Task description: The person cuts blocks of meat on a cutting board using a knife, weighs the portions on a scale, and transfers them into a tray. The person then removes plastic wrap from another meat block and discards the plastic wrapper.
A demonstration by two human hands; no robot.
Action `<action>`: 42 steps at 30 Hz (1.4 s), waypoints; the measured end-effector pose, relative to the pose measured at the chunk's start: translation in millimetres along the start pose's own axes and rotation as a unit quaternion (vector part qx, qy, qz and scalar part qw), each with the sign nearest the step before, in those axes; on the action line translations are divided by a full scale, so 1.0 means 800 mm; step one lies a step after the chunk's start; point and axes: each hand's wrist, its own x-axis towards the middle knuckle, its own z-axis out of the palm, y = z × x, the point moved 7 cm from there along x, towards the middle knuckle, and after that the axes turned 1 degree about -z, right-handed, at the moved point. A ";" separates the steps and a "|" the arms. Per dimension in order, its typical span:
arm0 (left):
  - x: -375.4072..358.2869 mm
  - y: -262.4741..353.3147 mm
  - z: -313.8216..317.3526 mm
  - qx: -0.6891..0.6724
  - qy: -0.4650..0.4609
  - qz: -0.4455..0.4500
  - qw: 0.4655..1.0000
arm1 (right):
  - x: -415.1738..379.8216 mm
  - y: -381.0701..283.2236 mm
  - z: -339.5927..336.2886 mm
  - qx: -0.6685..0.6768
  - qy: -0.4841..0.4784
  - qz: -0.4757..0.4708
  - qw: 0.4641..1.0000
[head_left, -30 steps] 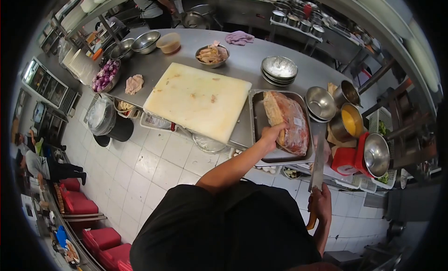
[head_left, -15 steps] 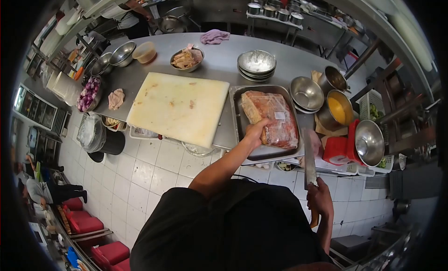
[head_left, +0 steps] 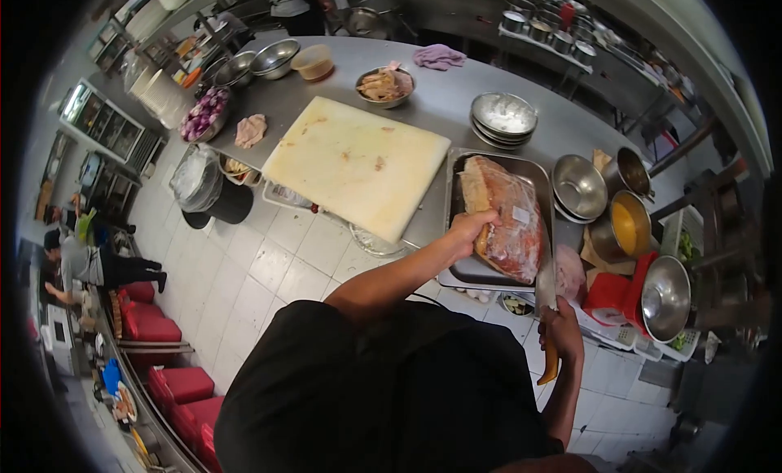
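Observation:
A large slab of meat (head_left: 509, 221) in clear plastic wrap, with a white label, lies in a deep metal tray (head_left: 459, 168). My left hand (head_left: 474, 232) grips its near left edge, thumb on top of the wrap. In my right hand (head_left: 562, 333) is a knife (head_left: 546, 279) with a wide blade and a yellowish-brown handle. Its blade points away from me, along the tray's right side and close to the meat. Left of the tray lies a big white cutting board (head_left: 356, 165) with small scraps of meat on it.
Behind the board stand a bowl of meat pieces (head_left: 385, 88) and a purple cloth (head_left: 440, 57). Stacked metal bowls (head_left: 504, 115) are beyond the tray. To its right are a pot of yellow liquid (head_left: 621, 225) and a red container (head_left: 616, 298). Red onions (head_left: 204, 115) fill a bowl at left.
The view has turned, so the table appears shifted to the right. My left hand still grips the meat, which looks slightly turned in the tray, and the knife has come nearer to it.

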 end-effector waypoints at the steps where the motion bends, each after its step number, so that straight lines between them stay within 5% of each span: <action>1: -0.006 0.004 0.004 0.002 -0.008 -0.016 1.000 | 0.005 0.003 0.003 0.008 -0.006 -0.005 1.000; 7: 0.002 0.013 -0.008 0.029 -0.050 -0.065 0.996 | 0.008 -0.002 0.009 0.046 -0.010 -0.044 0.998; 16: -0.096 0.122 -0.023 0.056 -0.105 0.038 0.992 | -0.035 -0.082 0.075 0.052 0.017 -0.075 0.996; 23: -0.148 0.233 -0.174 0.122 -0.115 0.007 0.986 | -0.033 -0.133 0.226 0.033 -0.007 -0.116 0.993; 27: -0.112 0.304 -0.319 0.232 -0.046 -0.040 0.971 | -0.028 -0.130 0.321 0.038 0.006 -0.098 0.994; 32: -0.105 0.437 -0.360 0.444 -0.078 0.018 0.892 | -0.045 -0.141 0.395 0.006 0.021 -0.072 0.997; 35: -0.082 0.466 -0.367 0.532 -0.023 0.045 0.845 | -0.049 -0.146 0.413 -0.027 0.023 -0.080 0.996; 37: -0.070 0.480 -0.352 0.740 0.039 0.209 0.638 | -0.054 -0.156 0.418 -0.047 0.030 -0.080 0.995; 38: -0.070 0.469 -0.343 0.738 0.034 0.209 0.641 | -0.056 -0.160 0.421 -0.058 0.032 -0.082 0.994; 40: -0.114 0.447 -0.266 0.729 -0.075 0.497 0.465 | -0.055 -0.163 0.422 -0.052 0.041 -0.073 0.995; 42: -0.091 0.423 -0.238 0.743 -0.120 0.497 0.431 | -0.055 -0.160 0.422 -0.042 0.048 -0.067 0.996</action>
